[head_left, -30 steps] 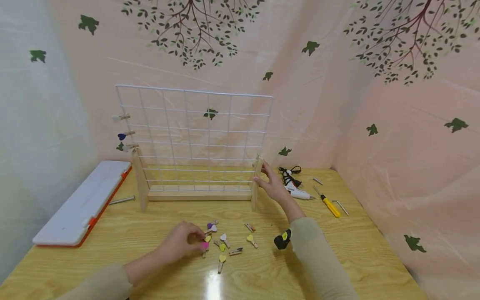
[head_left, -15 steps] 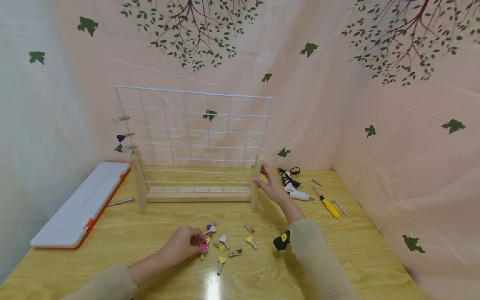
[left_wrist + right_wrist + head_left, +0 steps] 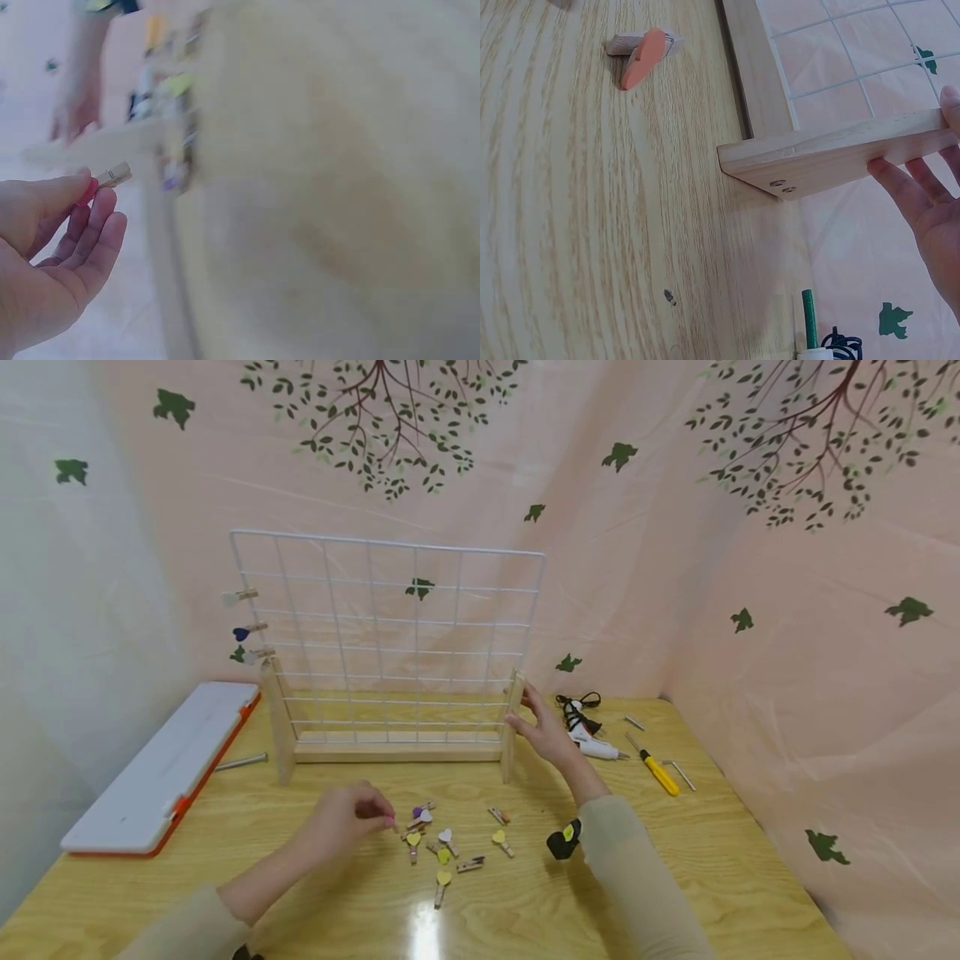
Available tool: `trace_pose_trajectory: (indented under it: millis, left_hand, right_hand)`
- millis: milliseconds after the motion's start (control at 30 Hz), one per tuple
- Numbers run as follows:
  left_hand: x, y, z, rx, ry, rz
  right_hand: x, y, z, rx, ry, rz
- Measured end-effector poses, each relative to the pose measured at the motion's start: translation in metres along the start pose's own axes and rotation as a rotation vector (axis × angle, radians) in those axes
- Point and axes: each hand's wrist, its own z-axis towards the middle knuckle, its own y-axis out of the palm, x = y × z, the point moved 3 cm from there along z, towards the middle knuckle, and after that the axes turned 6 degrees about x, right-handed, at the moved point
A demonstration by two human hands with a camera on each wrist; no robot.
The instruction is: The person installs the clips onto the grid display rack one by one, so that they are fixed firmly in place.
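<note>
My left hand [image 3: 335,823] pinches a small wooden clothespin [image 3: 114,175] by its pink heart, between thumb and fingertips, left of the loose clothespins. In the head view my right hand [image 3: 547,732] grips the right upright [image 3: 512,731] of a wooden stand, thumb in front; the right wrist view shows fingers on its outer face [image 3: 832,169]. A white wire grid [image 3: 417,547] stands upright in that stand. Clipped along the grid's left edge are a dark blue heart clothespin [image 3: 242,633] and two pale ones. Several heart clothespins, such as a yellow one [image 3: 443,880], lie on the table.
At the left lies a white case with red edging [image 3: 165,760], beside a metal bolt [image 3: 242,762]. A white glue gun [image 3: 596,748] with black cord, a yellow screwdriver [image 3: 662,774] and a hex key [image 3: 681,775] lie right of the stand.
My left hand has picked up the pink heart clothespin and drawn it up and left from the pile, uncovering a yellow one. My right hand stays on the upright.
</note>
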Motion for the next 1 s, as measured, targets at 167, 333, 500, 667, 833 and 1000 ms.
trace_pose_trajectory:
  millis: [167, 333, 500, 667, 833, 1000]
  left_hand:
    - [0.002, -0.037, 0.008, 0.131, -0.041, -0.003]
    - [0.006, -0.079, 0.014, 0.341, -0.077, -0.031]
    - [0.013, -0.124, 0.019, 0.688, -0.078, -0.067]
    - [0.015, -0.16, 0.025, 0.974, -0.068, -0.169]
    - [0.017, -0.188, 0.036, 1.157, -0.07, -0.447]
    - [0.025, -0.211, 0.049, 1.238, -0.073, -0.718]
  right_hand:
    - [0.0, 0.0, 0.001, 0.001, -0.009, -0.001]
    - [0.001, 0.0, 0.001, 0.001, -0.004, 0.006]
    - [0.0, 0.001, 0.001, -0.002, -0.003, 0.017]
    - [0.0, 0.0, 0.001, -0.004, -0.009, 0.023]
    - [0.001, 0.0, 0.001, -0.006, -0.018, 0.012]
    - [0.0, 0.0, 0.001, 0.002, 0.004, -0.018]
